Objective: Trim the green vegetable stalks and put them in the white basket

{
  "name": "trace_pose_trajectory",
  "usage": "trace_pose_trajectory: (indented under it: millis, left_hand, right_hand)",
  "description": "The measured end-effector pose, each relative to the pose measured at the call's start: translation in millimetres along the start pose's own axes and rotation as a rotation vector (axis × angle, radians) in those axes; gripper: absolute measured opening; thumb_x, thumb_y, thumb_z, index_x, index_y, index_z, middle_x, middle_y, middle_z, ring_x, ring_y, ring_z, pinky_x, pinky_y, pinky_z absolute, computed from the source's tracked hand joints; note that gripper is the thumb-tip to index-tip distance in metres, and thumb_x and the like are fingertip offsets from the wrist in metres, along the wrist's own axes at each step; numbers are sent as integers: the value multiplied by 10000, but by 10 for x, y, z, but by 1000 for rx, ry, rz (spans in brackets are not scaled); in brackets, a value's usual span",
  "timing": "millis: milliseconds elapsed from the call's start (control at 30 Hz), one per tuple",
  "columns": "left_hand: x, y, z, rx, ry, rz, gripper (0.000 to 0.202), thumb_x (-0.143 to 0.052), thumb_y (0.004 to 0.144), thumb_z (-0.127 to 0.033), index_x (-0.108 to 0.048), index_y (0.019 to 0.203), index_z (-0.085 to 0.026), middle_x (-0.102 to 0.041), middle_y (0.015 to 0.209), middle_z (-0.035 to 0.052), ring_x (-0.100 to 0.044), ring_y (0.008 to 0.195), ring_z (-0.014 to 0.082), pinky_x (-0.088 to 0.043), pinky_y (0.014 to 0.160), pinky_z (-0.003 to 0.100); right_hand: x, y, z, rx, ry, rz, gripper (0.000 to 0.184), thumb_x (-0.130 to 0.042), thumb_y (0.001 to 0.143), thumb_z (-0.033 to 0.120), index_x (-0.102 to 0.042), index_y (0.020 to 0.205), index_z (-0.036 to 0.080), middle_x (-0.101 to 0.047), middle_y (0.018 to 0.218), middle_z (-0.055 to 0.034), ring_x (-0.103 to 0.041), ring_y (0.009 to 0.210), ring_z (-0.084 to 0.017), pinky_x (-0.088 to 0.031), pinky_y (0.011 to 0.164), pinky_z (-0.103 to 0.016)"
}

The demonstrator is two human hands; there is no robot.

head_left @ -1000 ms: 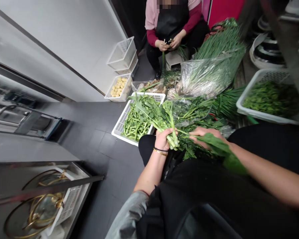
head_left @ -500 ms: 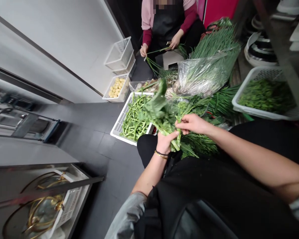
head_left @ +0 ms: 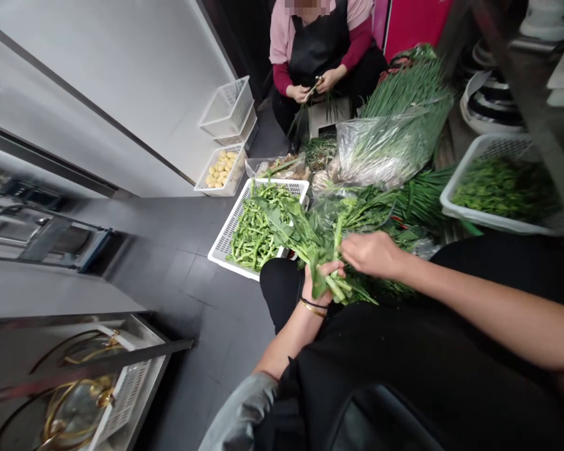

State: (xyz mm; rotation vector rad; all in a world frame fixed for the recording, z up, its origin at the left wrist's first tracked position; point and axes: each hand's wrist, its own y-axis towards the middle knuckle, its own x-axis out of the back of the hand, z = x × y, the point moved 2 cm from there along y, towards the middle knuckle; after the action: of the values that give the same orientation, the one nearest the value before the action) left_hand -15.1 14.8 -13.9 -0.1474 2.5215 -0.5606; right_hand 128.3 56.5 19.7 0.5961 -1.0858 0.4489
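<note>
A bunch of leafy green vegetable stems (head_left: pixel 302 233) lies across my left hand (head_left: pixel 318 283), whose fingers are wrapped round the stalks. Their cut ends point toward my lap and the leaves lean out over the white basket (head_left: pixel 223 241). Just to the right, my right hand (head_left: pixel 373 254) has its fingers pinched together at an upright green stem (head_left: pixel 338 233). Cut green stems (head_left: pixel 254 228) fill much of the basket. Under my hands and beyond them spreads a heap of leafy greens (head_left: pixel 366 207), partly in clear plastic.
Opposite sits a person (head_left: pixel 317 56) handling thin green stalks. Between us stands a plastic bag of scallions (head_left: pixel 395 131). A basket of peeled potatoes (head_left: pixel 220 169) is by the wall, a tub of chopped greens (head_left: pixel 502 181) at right, and a metal rack (head_left: pixel 136 376) with glass lids at lower left.
The bunch in my left hand has tipped lower and toward me, its large leaf dropping. My right hand has shifted slightly right and down. The other person's hands have come together.
</note>
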Motion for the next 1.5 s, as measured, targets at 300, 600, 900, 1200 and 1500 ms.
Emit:
trace_pose_trajectory:
  millis: [300, 600, 900, 1200, 1500]
  left_hand:
    - [49, -65, -63, -174, 219, 68, 254, -802, 533, -276, -665, 665, -107, -616, 581, 38, -550, 496, 111, -443, 508, 245]
    - [-143, -111, -20, -194, 72, 24, 273, -787, 540, -333, -642, 639, -124, -586, 567, 28, -531, 490, 105, -441, 502, 246]
    - [-110, -127, 39, -203, 132, 14, 255, -803, 524, -269, -655, 676, -128, -620, 588, 32, -548, 494, 119, -449, 516, 264]
    - [-79, -67, 52, -138, 53, -76, 260, -778, 546, -311, -623, 636, -124, -566, 546, 15, -516, 485, 100, -419, 522, 251]
    - [-64, -113, 75, 176, -73, 427, 452, -681, 525, -556, -425, 521, -184, -280, 438, -48, -275, 406, 62, -267, 435, 260]
  right_hand:
    - [26, -79, -629, -415, 723, 277, 470, -630, 682, 606, -646, 852, 167, -579, 545, -14, -531, 464, -138, -367, 441, -251]
    - [-138, 153, -16, -479, 1441, -207, 369, -630, 719, 535, -564, 656, 178, -567, 550, 10, -538, 482, -109, -457, 492, -250]
    - [164, 243, -462, -525, 1273, -108, 421, -640, 702, 579, -535, 755, 175, -558, 529, 12, -471, 388, -97, -347, 371, -230]
    - [-135, -88, -48, -152, 136, -156, 219, -406, 815, 258, -567, 689, 181, -611, 684, -78, -551, 622, -170, -331, 555, -273]
    - [140, -205, -605, -310, 929, 294, 707, -643, 675, 504, -501, 1279, 166, -661, 974, -107, -615, 658, -181, -436, 545, -289]
